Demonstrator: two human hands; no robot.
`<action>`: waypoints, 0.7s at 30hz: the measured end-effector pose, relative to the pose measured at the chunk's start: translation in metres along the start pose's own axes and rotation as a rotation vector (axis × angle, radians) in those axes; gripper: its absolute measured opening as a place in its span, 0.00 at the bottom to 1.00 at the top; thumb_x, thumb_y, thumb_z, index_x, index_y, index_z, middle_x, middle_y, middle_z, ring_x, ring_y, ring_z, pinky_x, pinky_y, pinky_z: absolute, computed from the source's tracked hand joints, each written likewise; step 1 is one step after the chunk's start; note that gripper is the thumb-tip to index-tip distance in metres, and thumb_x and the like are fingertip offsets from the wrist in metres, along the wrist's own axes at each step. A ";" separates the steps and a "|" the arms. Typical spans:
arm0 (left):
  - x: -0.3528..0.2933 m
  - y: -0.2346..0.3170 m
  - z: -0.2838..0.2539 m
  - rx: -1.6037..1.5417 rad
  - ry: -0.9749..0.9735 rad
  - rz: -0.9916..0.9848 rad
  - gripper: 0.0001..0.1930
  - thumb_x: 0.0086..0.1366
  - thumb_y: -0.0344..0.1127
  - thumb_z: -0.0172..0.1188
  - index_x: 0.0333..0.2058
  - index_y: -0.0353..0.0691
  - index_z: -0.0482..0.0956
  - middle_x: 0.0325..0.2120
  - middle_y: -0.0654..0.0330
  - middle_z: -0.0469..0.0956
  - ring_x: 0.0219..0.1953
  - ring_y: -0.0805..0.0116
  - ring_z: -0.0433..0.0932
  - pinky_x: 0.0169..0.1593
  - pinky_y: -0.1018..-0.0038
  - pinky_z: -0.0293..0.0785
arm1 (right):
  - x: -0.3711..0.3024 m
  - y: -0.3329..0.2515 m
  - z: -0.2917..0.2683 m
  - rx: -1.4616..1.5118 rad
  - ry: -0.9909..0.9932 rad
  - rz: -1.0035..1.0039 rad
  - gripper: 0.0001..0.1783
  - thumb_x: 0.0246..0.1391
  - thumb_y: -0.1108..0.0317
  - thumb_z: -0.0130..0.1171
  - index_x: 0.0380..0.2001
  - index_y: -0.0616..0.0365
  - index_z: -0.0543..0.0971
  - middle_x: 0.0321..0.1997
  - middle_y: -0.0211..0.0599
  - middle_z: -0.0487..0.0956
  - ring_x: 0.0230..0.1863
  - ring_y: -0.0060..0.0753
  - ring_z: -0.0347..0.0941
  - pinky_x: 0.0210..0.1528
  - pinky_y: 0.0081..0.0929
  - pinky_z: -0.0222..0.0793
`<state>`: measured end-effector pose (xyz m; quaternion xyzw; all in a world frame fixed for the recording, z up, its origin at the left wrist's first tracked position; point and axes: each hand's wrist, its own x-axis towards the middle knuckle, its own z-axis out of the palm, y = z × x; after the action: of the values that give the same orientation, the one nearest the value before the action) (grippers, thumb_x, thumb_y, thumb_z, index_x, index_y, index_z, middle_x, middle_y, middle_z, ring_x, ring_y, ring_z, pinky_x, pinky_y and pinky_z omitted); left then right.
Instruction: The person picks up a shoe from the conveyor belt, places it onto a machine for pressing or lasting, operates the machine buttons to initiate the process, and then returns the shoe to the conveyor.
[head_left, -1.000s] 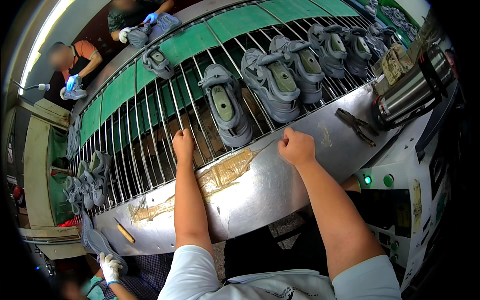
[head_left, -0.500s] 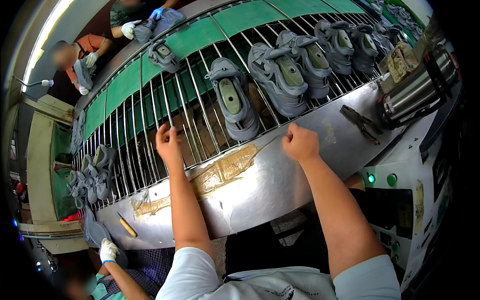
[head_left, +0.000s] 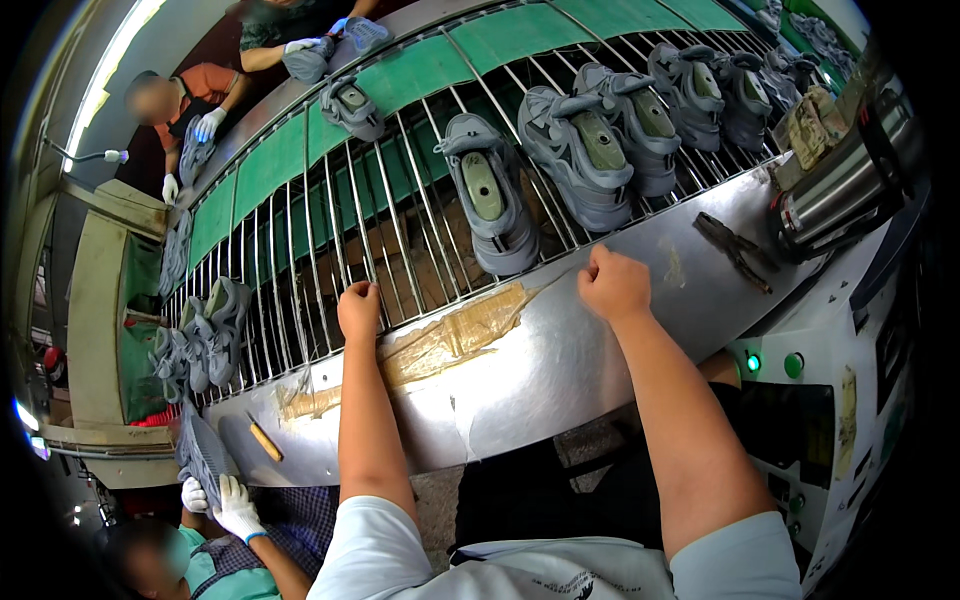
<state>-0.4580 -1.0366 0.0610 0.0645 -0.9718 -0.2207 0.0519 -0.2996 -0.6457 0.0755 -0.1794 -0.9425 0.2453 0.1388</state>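
Note:
My left hand (head_left: pixel 358 312) is curled into a loose fist at the near edge of the metal rod rack (head_left: pixel 285 290), with nothing visible in it. Closed as well, my right hand (head_left: pixel 615 283) rests by the steel ledge (head_left: pixel 560 355), and no object shows in its fingers. Between and beyond my hands a grey sneaker (head_left: pixel 507 245) stands on the rods, its green insole facing up. Right of it stand two more grey sneakers, one nearer (head_left: pixel 600 205) and one behind (head_left: pixel 655 165). Neither hand touches a shoe.
Pliers (head_left: pixel 735 250) and a steel jug (head_left: pixel 840 185) occupy the ledge's right end; brown tape (head_left: pixel 455 335) and a yellow-handled tool (head_left: pixel 264 440) lie leftward. More sneakers (head_left: pixel 225 320) stand far left. A gloved co-worker (head_left: pixel 238 510) holds a shoe at lower left; others work across the rack.
My left hand's fingers have gone from spread to curled. My right fist stays closed. The lower-left co-worker now has both gloved hands at a shoe. The view has shifted slightly.

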 end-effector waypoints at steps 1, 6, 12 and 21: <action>0.008 -0.001 0.003 -0.085 -0.051 -0.116 0.17 0.59 0.44 0.59 0.41 0.37 0.82 0.32 0.52 0.83 0.37 0.56 0.82 0.43 0.66 0.75 | 0.000 0.000 0.000 -0.012 -0.009 0.010 0.06 0.41 0.65 0.57 0.21 0.53 0.72 0.19 0.39 0.76 0.23 0.48 0.74 0.28 0.42 0.70; 0.021 0.009 0.015 -0.366 -0.154 -0.281 0.13 0.62 0.38 0.58 0.35 0.33 0.82 0.18 0.60 0.77 0.18 0.73 0.72 0.24 0.72 0.68 | 0.000 0.003 -0.001 -0.025 -0.023 0.002 0.06 0.42 0.64 0.56 0.22 0.53 0.72 0.20 0.38 0.77 0.23 0.48 0.75 0.27 0.43 0.70; 0.014 0.017 0.013 -0.432 -0.117 -0.316 0.11 0.58 0.38 0.64 0.31 0.34 0.82 0.16 0.62 0.75 0.16 0.75 0.72 0.21 0.75 0.67 | 0.000 0.006 0.000 0.019 0.019 -0.002 0.06 0.41 0.65 0.56 0.21 0.53 0.72 0.19 0.39 0.77 0.22 0.49 0.75 0.27 0.43 0.71; -0.002 0.049 0.007 0.088 0.050 -0.060 0.11 0.56 0.40 0.61 0.28 0.36 0.81 0.25 0.52 0.81 0.30 0.53 0.80 0.36 0.63 0.76 | -0.001 0.006 0.000 0.015 0.035 -0.021 0.07 0.41 0.64 0.57 0.21 0.53 0.72 0.19 0.39 0.77 0.22 0.49 0.74 0.27 0.43 0.70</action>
<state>-0.4617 -0.9899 0.0758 0.1011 -0.9766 -0.1777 0.0668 -0.2974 -0.6413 0.0729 -0.1729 -0.9398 0.2480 0.1592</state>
